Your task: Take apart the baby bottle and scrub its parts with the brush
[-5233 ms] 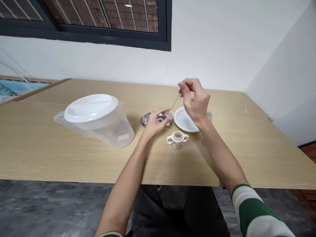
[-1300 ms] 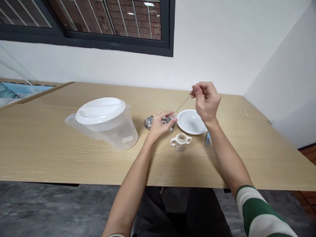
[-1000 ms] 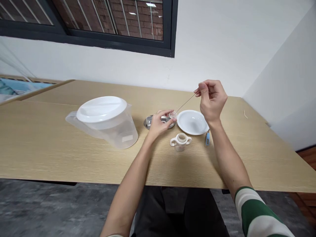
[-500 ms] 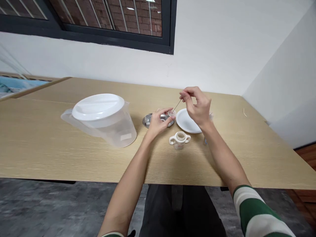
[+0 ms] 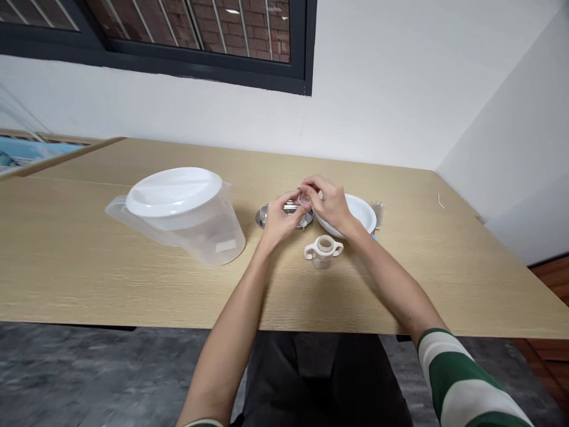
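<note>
Facing wooden table [image 5: 146,296], window [image 5: 191,26], one pitcher [image 5: 195,228], one bowl [image 5: 368,214]; pinching one clear cup [image 5: 304,200] in left hand [image 5: 283,218]; curling right hand [image 5: 329,204], hold unclear.

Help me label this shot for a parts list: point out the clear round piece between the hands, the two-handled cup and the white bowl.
Clear round piece [image 5: 304,200]: head view, on its upturned face.
Two-handled cup [image 5: 323,252]: head view, front of its white collar.
White bowl [image 5: 361,212]: head view, bare inner surface.

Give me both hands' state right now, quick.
Left hand: closed, holding a small clear round piece.
Right hand: at the same piece; whether it grips anything cannot be told.
</note>
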`<state>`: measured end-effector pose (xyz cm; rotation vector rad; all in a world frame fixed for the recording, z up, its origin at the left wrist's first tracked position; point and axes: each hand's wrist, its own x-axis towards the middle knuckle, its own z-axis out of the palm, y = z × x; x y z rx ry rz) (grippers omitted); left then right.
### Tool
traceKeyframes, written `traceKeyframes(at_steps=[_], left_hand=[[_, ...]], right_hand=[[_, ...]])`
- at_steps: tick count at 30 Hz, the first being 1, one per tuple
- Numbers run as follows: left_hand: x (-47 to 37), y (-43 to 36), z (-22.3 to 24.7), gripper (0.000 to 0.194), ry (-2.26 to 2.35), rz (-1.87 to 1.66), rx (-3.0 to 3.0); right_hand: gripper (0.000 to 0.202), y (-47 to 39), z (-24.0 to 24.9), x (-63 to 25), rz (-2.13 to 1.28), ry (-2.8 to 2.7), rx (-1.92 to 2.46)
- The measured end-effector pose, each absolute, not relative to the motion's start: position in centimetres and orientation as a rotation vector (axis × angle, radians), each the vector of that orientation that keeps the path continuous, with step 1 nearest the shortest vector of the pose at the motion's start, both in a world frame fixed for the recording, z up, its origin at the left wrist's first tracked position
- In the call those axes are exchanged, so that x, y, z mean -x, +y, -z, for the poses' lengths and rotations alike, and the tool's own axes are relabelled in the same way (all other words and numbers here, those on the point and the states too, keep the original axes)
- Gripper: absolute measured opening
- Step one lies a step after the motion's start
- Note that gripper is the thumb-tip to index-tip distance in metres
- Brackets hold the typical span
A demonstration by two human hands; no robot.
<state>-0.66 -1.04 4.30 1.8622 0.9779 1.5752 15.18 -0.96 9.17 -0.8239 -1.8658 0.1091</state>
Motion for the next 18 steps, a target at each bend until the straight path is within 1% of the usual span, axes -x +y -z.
traceKeyframes(at_steps=[3,10,14,18], left_hand=[[0.7,-0.8,-4.2,0.048,0.984,-1.578,-1.833],[0.9,-1.0,-4.4,0.045,0.966,-1.552,-1.882],[0.9,-1.2,-4.3,0.036,1.012,-1.425,-2.046],[0.7,-1.3,-4.2,0.036,1.056,-1.391,-2.061]], right_hand=[[0.021,-0.7,-8.6,-14.9,-0.049,-1.923,0.832],[0.021,-1.1,-9.3,-15.0,-0.078,-1.879,0.861],[0.026,-1.3,-9.8,-15.4,-0.088,-1.832,0.818],[0.033,-1.6,-10.8,-16.0,-0.059,-1.783,0.78]])
